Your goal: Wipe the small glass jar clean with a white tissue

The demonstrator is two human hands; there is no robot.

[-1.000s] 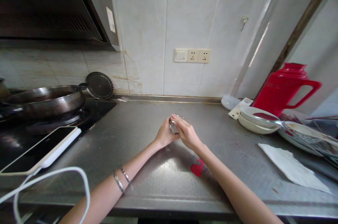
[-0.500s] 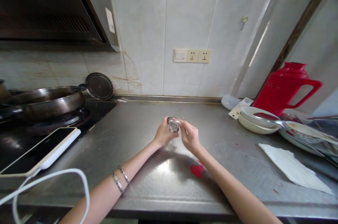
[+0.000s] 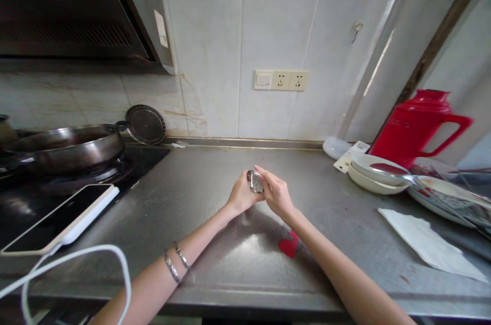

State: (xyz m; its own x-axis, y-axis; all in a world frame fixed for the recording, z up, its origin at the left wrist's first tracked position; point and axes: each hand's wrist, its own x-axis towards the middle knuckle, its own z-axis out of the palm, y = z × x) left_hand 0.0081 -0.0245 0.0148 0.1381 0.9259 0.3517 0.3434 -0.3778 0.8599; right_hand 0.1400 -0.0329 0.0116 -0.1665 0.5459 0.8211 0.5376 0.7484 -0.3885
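My left hand and my right hand meet above the middle of the steel counter. Between their fingertips sits a small clear glass object, shiny and faceted, held by both hands; most of it is hidden by the fingers. Two thin bracelets circle my left forearm. A small red scrap lies on the counter just under my right forearm.
A dark wok sits on the stove at left, with a phone and its white cable in front. Right: stacked bowls, plates, a white napkin, a red thermos jug. Wall sockets behind.
My right hand had drawn slightly away from the glass object half a second ago; now it has closed back over it, and both hands sit a little higher and to the right.
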